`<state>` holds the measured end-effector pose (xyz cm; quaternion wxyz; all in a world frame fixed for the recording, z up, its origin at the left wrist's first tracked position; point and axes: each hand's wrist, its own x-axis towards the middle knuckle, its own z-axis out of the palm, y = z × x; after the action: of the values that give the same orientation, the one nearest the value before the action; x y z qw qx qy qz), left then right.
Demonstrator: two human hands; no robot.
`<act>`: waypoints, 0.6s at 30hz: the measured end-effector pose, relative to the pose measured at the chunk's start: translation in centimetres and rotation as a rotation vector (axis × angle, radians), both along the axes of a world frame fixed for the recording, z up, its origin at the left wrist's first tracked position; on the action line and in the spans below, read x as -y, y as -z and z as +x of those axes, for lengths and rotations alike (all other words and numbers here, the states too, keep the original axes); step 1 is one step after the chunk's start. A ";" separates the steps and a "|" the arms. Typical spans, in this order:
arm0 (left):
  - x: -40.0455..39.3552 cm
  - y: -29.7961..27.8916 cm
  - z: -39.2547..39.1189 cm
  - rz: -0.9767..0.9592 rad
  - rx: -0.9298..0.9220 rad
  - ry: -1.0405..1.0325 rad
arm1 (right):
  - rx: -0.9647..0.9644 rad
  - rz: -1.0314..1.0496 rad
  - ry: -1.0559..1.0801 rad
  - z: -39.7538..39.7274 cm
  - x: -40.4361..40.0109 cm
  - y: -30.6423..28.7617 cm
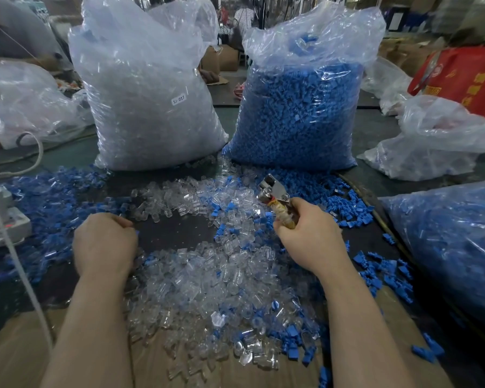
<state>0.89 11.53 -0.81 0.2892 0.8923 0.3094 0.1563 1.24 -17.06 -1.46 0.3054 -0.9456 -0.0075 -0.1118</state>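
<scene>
Metal tool (273,191) clamped in right hand (305,233) fingers; left hand (104,242) fingers curled, grip unclear; clear caps (179,197) between.

Both bare forearms reach forward from the bottom edge, the left forearm (90,317) well to the left of the metal hand tool (275,196) and the right forearm (356,312) below and right of it. The right hand (308,236) sits directly beneath the tool, its fingers and thumb wrapped round the handle and its wrist bent slightly so the tool's head points up and away. The left hand (104,242) lies level with it, well left of the tool. Its back faces up, its knuckles are raised and its fingers are curled under the palm. The fingertips are hidden, so whether they hold anything cannot be told.
</scene>
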 end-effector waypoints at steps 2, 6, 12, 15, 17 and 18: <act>-0.1 0.0 0.0 0.041 -0.053 -0.006 | -0.005 -0.008 0.000 0.1 0.0 0.0; 0.5 -0.5 0.3 0.106 -0.087 0.023 | -0.001 -0.002 0.050 0.1 0.2 0.2; 1.3 -0.4 0.5 0.116 -0.240 0.114 | -0.032 -0.031 0.132 0.2 0.5 0.0; 1.2 -0.8 0.5 0.245 -0.342 0.078 | -0.061 -0.069 0.135 0.1 0.6 0.1; 1.5 -0.9 0.6 0.176 -0.285 0.125 | -0.089 -0.100 0.115 0.1 0.6 0.1; 1.8 -1.0 0.5 0.115 -0.224 0.176 | -0.115 -0.111 0.097 0.0 0.6 0.0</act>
<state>1.39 9.69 0.20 0.2139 0.9430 0.2508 0.0471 1.25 -17.69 -1.49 0.2468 -0.9652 0.0496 -0.0714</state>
